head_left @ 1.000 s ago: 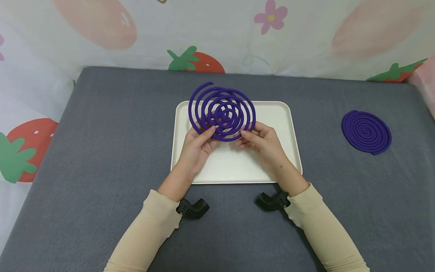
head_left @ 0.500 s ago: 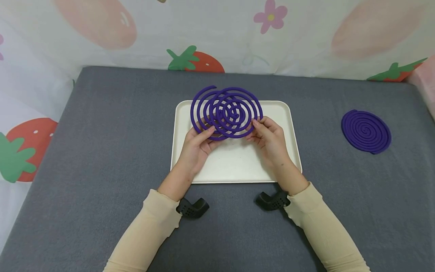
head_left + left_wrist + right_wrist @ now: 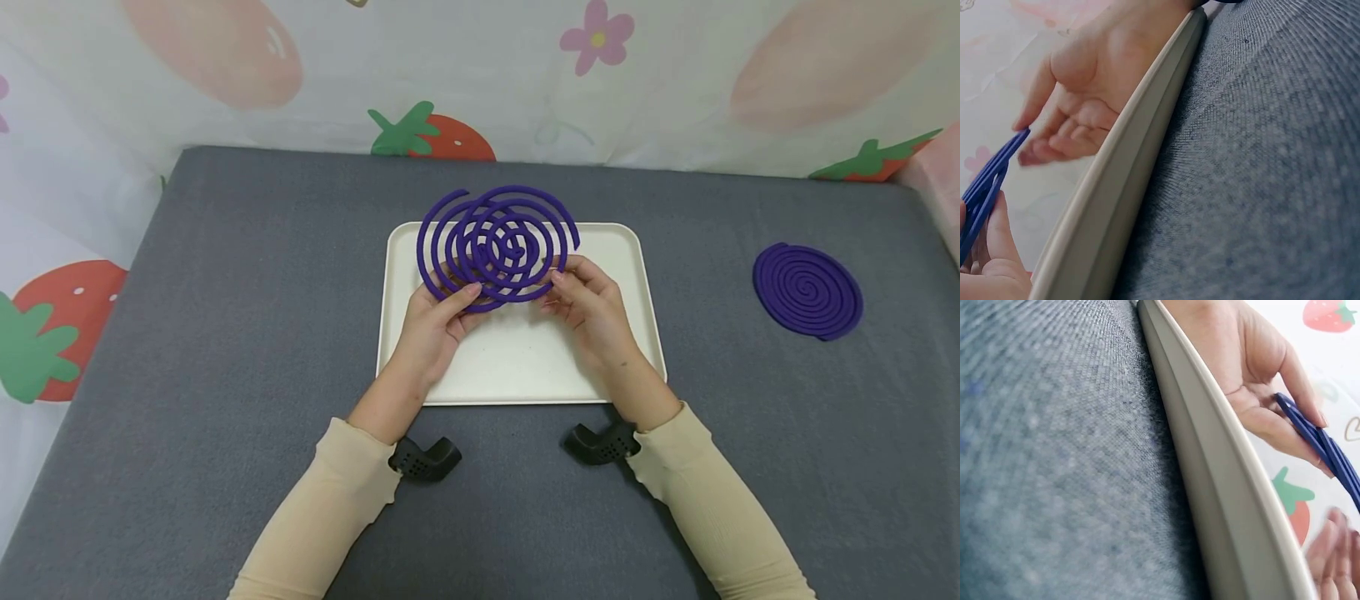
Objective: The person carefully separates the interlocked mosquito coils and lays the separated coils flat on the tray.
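Two overlapping purple spirals [image 3: 514, 252] hang above a white tray [image 3: 517, 362], held between two hands. Compared with half a second ago, the front spiral's loose end shows clear above the right hand [image 3: 591, 310], whose pinch sits slightly lower and nearer the left hand [image 3: 435, 327]. The left hand grips the lower left rim, thumb in front; the right pinches the lower right rim between thumb and fingers. Both forearms slant inward. A flat, tightly wound coil [image 3: 808, 292] lies at right on gray cloth [image 3: 225, 333].
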Available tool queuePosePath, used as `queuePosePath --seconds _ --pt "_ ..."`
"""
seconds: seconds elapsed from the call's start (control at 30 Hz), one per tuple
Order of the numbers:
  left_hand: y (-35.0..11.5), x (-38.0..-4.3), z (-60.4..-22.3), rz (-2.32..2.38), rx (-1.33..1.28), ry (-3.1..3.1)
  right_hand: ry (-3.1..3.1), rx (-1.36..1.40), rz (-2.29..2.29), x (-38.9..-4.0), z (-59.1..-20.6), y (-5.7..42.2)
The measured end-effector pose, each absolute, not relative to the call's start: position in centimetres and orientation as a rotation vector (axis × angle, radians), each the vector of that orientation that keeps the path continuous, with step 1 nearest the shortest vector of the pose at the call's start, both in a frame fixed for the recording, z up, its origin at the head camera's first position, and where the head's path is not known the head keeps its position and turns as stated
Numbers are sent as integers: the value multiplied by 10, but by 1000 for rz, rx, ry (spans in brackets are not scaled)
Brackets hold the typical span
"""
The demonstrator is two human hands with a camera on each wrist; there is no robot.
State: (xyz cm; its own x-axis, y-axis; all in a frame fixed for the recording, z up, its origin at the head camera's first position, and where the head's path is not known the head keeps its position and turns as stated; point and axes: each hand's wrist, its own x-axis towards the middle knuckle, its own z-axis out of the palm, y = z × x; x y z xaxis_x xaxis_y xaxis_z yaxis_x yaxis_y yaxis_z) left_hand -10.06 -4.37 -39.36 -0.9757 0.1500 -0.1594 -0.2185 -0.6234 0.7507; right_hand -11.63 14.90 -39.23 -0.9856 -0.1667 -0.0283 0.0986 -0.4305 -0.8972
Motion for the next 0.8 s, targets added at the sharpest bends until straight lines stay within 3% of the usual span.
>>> queuePosePath --seconds 0.27,0.8 --pt "-43 -100 -394 2668 -93 1256 1574 -220 -2451 -115 -393 148" --pt "-44 -100 -393 2716 -117 1265 1570 -36 -2648 -117 -392 148"
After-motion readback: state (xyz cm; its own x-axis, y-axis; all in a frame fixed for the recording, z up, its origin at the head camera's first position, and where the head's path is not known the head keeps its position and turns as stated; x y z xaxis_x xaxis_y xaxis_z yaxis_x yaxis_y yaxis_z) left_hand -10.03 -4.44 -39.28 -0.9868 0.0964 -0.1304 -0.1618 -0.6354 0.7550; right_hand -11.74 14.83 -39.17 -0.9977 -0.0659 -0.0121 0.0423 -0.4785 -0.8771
